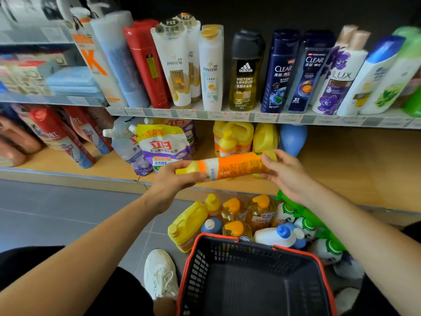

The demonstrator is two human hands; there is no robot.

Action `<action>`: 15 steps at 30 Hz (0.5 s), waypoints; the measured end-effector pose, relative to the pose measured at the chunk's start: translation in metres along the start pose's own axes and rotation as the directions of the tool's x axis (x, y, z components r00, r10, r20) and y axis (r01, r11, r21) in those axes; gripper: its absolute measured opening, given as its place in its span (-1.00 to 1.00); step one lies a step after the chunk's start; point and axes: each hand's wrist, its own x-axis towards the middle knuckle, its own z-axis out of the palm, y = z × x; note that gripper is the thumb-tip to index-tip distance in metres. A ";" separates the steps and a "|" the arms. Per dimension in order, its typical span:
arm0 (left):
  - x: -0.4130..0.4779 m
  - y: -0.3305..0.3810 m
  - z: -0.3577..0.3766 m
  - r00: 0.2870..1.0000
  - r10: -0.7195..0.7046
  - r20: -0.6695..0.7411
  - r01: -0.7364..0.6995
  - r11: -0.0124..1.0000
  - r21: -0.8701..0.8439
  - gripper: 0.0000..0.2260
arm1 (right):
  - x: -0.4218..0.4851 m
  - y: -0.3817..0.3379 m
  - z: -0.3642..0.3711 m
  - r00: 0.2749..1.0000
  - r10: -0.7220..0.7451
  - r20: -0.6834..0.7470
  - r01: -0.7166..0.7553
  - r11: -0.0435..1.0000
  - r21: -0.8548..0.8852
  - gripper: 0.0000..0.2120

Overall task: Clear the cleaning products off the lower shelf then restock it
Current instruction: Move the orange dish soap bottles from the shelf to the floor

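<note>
Closest to you is a black basket point(250, 254) with a red rim; the bottom of the frame cuts off its near side, and what you can see of its inside holds nothing. Left of it is your white shoe point(160, 273) on the grey floor point(68, 213), with dark trousers at both lower corners.

Just beyond the basket, products stand crowded on the floor. There is a yellow jug point(186, 226), several orange-capped bottles point(259, 210), a white bottle with a blue cap point(276, 237) lying on its side, and green-and-white packs point(305, 224). Your right forearm partly hides the packs, and their labels are too small to read.

Above these, your hands are apart and both hold a yellow and orange bottle point(232, 166), which lies sideways in the air in front of the lower shelf point(341, 160). Your left hand point(169, 181) grips the neck end, hiding part of it. Your right hand point(284, 172) has its fingers curled round the base end.

Behind the bottle, the lower shelf carries refill pouches point(164, 144), yellow shelf jugs point(234, 133) and a blue bottle point(292, 139) whose top is hidden by the upper shelf point(227, 115). Its right stretch shows bare wood. At far left, red cans point(59, 135) are blurred.

The upper shelf carries a row of shampoo bottles point(246, 71); its price tags are unreadable.
</note>
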 end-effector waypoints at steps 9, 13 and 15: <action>0.009 0.018 -0.002 0.975 0.133 -0.179 -0.137 0.991 -0.008 -0.75 | 0.005 0.037 0.017 0.937 0.286 0.200 -0.140 0.834 -0.534 -0.53; 0.027 0.020 -0.003 0.922 0.369 -0.120 -0.276 0.841 0.466 -0.78 | 0.016 0.040 0.027 0.958 0.179 0.223 0.033 0.708 -0.706 -0.59; 0.042 0.017 -0.003 0.908 0.405 -0.111 -0.259 0.748 0.611 -0.75 | 0.025 0.037 0.029 0.966 0.133 0.220 0.071 0.684 -0.726 -0.60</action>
